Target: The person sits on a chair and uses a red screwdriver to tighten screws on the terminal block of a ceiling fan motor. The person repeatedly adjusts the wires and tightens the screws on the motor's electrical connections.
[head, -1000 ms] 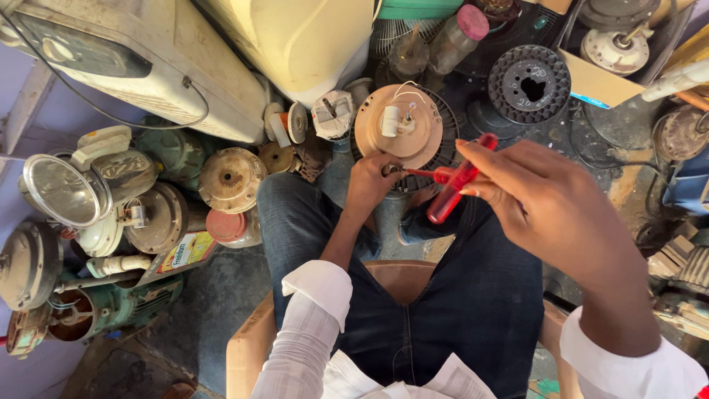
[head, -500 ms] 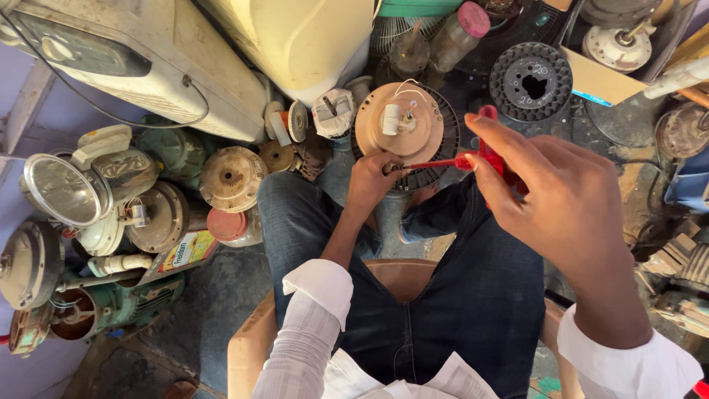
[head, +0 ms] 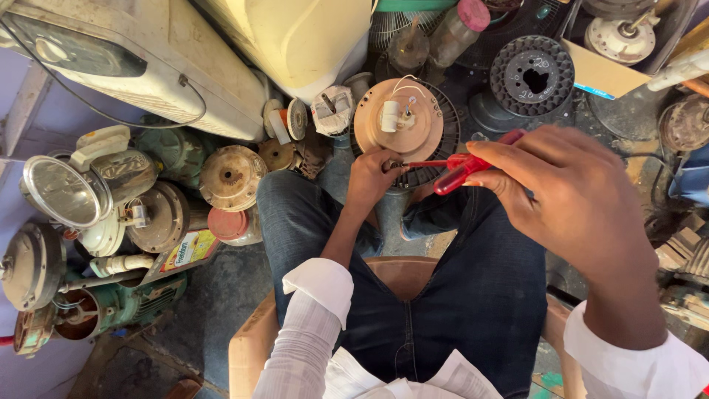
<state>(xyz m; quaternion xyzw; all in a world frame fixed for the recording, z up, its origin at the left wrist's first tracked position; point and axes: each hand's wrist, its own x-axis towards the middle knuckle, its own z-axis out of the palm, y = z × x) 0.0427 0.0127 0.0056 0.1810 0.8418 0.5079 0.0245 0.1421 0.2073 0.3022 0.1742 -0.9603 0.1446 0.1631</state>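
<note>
My right hand [head: 569, 196] grips a red-handled screwdriver [head: 459, 168], held almost level with its tip pointing left. The tip meets the lower edge of a round tan fan motor [head: 402, 122] that stands between my knees, with a white part and wires on its top. My left hand [head: 373, 181] is closed against the motor's lower left rim, its fingers right at the screwdriver tip. I sit on a brown plastic stool [head: 255, 347] in blue jeans and white sleeves.
Several old motors, round housings and a shiny lamp reflector [head: 63, 192] crowd the floor on the left. A cream appliance casing [head: 295, 37] lies behind them. A black ribbed spool [head: 533, 74], a pink-capped bottle [head: 458, 29] and a cardboard box [head: 613, 70] lie at the back right.
The screwdriver has swung from a steep slant to nearly level, its tip now at the motor's lower rim by my left hand. My right hand has shifted slightly right and down.
</note>
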